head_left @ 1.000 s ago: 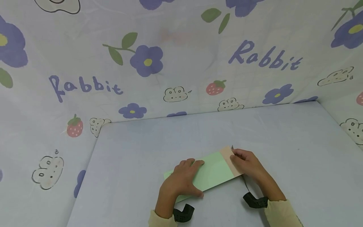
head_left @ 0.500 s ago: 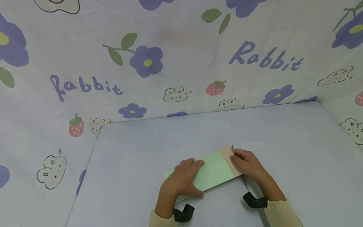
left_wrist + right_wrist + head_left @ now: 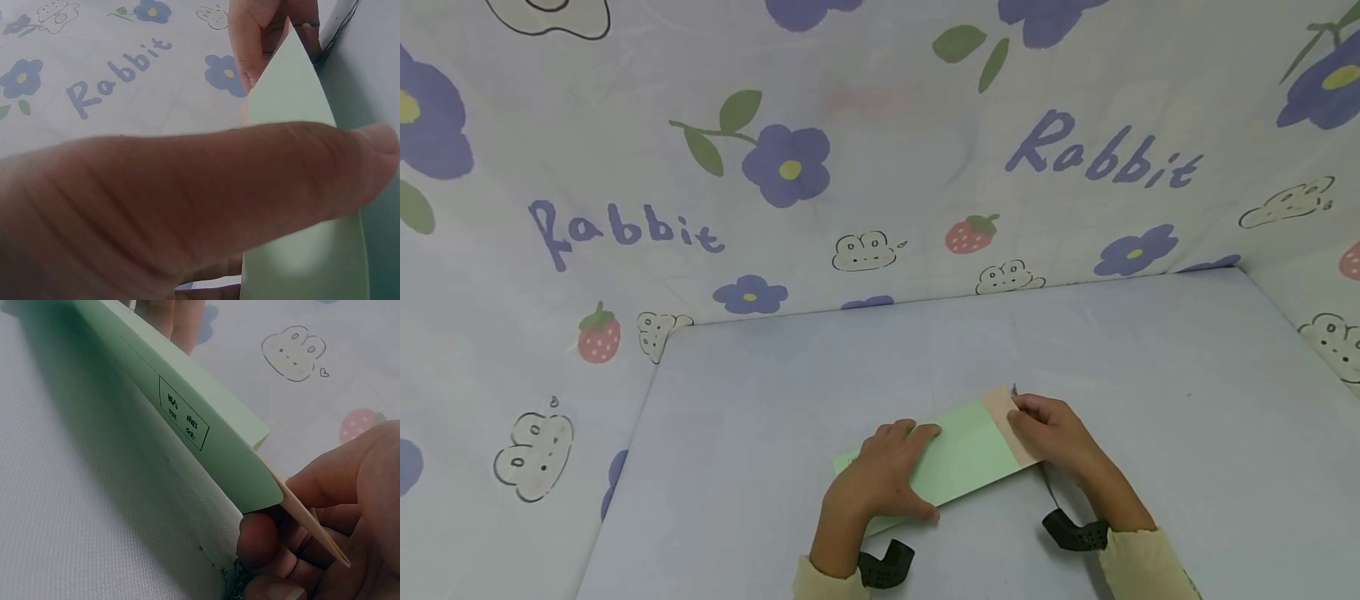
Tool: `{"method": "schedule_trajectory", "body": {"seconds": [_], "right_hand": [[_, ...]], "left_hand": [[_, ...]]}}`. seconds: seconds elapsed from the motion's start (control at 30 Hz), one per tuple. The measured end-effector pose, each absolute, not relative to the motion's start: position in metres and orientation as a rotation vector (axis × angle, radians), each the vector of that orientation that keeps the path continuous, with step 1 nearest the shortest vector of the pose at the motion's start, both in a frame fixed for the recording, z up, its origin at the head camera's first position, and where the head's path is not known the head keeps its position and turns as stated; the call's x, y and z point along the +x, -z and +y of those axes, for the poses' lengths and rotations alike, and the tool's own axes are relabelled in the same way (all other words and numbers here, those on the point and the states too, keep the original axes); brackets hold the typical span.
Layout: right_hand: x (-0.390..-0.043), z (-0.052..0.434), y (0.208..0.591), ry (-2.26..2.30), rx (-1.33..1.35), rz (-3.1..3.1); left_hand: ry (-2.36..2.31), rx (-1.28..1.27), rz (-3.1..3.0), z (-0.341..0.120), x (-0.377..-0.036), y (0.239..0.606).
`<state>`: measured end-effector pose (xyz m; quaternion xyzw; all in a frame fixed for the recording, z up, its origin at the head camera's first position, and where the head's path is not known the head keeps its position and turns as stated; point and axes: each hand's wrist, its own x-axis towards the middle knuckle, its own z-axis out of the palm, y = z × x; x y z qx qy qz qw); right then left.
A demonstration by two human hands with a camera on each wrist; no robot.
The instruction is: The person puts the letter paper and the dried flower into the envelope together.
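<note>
A pale green envelope [image 3: 964,450] lies slanted in front of me, a peach-coloured paper piece [image 3: 1007,421] showing at its right end. My left hand [image 3: 883,475] holds the envelope across its width, the thumb [image 3: 294,165] crossing it with its tip past the near edge. At the peach end, my right hand [image 3: 1060,429] pinches the paper piece between thumb and fingers. In the right wrist view, a printed stamp box [image 3: 183,414] shows on the envelope's underside, which is tilted off the table. Dark green strands [image 3: 235,579] sit by the right fingertips.
The pale table [image 3: 760,400] carries a plain cover. A patterned cloth with flowers, strawberries and "Rabbit" lettering [image 3: 1105,150] hangs behind it and at both sides. Black wrist mounts [image 3: 887,565] sit at both cuffs.
</note>
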<state>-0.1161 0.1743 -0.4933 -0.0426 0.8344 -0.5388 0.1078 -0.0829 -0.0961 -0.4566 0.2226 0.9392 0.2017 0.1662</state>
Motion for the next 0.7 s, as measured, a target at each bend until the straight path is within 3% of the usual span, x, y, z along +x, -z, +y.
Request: {"method": "schedule_trajectory", "body": {"seconds": [0.7], "right_hand": [[-0.1153,0.1735,0.4949,1.568,-0.134,2.479]], "left_hand": [[-0.562,0.645,2.687,-0.0960,-0.0822,0.4576]]}}
